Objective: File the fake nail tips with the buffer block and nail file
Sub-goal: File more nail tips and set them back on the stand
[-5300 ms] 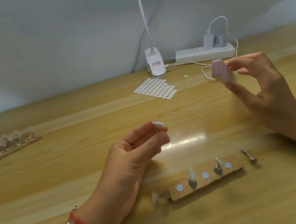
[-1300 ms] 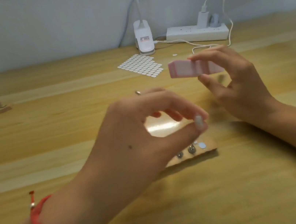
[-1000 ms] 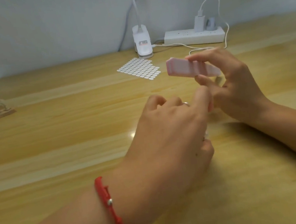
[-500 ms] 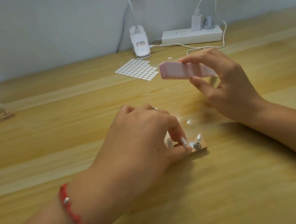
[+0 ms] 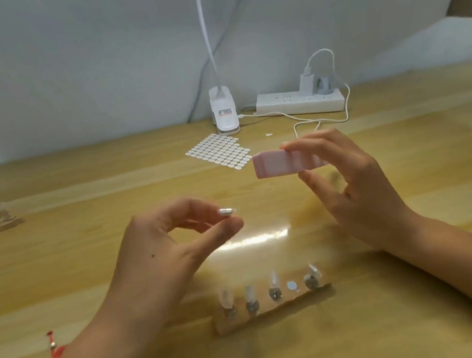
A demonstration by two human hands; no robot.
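Left hand: the left hand [image 5: 171,243] is raised over the counter [image 5: 88,262]. Its thumb and forefinger curl almost together and pinch what looks like a small pale nail tip [image 5: 226,211].
Right hand: the right hand [image 5: 362,190], to the right and a little farther off, grips a pink buffer block [image 5: 284,161] between fingertips and thumb, level in the air.
Block and tip: apart, not touching.
Holder: a brown strip [image 5: 272,308] near the person carries four tips [image 5: 273,280] standing on pins. One white dot [image 5: 291,285] on it is bare.
Progress: somewhere in the buffing stage, I judge, with the held tip ready to meet the block. Which of the standing tips are finished cannot be told.
Left to do: the nail-file pass, it seems, as no nail file shows.
Writing: the lamp clip [image 5: 224,113] at the far edge bears a label too small to read. The power strip [image 5: 300,102] shows no writing.
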